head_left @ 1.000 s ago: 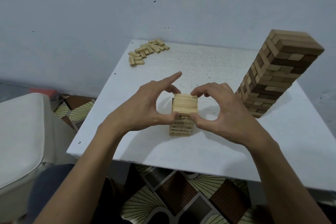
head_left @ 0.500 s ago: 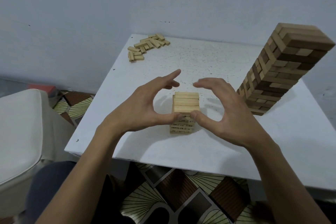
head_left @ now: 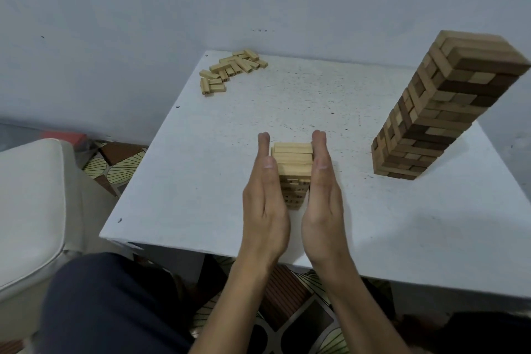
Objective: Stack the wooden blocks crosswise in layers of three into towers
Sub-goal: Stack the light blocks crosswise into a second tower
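Pressing in from either side, the left hand and the right hand stand on edge with fingers straight and held together, flat against the two opposite flanks of the short tower of pale wooden blocks. Neither hand curls round anything. That short tower stands upright on the white speckled square table, its top layer showing three blocks laid side by side. Dark marks show on the lower blocks, too small to read, and the bottom layers are partly hidden between the palms, so whether the heels of the hands touch them is hard to say. To the right of the short tower and well apart from it rises a much taller tower of mixed light and dark brown wooden blocks, its layers crossing. Far behind the short tower, toward the left back corner, lies a loose heap of pale wooden blocks, scattered flat and touching one another. Left of the short tower, beyond the table's edge, sit a white cushioned seat and a patterned floor — and nearer than the tower, a dark trouser leg.
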A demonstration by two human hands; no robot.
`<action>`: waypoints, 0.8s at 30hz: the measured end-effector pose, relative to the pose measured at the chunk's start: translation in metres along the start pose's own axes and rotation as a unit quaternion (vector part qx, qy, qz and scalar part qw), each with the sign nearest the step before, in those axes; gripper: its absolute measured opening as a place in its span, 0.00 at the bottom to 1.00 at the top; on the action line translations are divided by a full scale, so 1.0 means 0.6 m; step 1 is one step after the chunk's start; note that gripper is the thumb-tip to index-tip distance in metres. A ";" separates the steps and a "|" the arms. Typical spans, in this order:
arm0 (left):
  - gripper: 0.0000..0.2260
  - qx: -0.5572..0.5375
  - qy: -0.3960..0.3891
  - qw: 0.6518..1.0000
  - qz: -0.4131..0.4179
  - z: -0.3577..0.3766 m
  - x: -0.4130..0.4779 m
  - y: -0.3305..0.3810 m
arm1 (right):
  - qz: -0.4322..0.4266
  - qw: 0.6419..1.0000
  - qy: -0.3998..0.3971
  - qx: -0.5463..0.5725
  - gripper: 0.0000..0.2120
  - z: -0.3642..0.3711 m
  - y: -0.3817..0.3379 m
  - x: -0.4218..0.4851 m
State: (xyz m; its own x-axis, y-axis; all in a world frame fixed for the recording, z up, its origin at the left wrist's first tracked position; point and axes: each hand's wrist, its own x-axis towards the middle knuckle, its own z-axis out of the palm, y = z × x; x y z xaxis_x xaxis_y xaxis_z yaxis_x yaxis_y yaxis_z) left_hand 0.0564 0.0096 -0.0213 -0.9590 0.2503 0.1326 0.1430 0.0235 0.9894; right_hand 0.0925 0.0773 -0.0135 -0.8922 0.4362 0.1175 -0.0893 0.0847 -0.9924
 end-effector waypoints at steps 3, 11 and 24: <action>0.26 0.012 -0.009 1.000 0.004 0.002 0.000 -0.005 | -0.001 1.000 -0.007 0.002 0.32 0.001 0.000 -0.001; 0.26 0.009 -0.009 1.000 0.008 0.003 0.003 -0.008 | -0.016 1.000 0.001 0.008 0.28 0.004 0.010 -0.003; 0.38 0.096 -0.149 0.980 0.089 -0.091 0.046 -0.010 | -0.060 0.985 -0.132 -0.096 0.39 -0.102 0.014 0.035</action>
State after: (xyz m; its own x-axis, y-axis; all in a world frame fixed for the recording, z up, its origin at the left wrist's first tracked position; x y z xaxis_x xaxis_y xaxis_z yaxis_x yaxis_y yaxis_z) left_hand 0.0158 -0.0362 -0.0203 -0.8050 0.5373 0.2517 0.3727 0.1278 0.9191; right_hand 0.1003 0.1420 -0.0173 -0.9668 0.1663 0.1942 -0.1380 0.2997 -0.9440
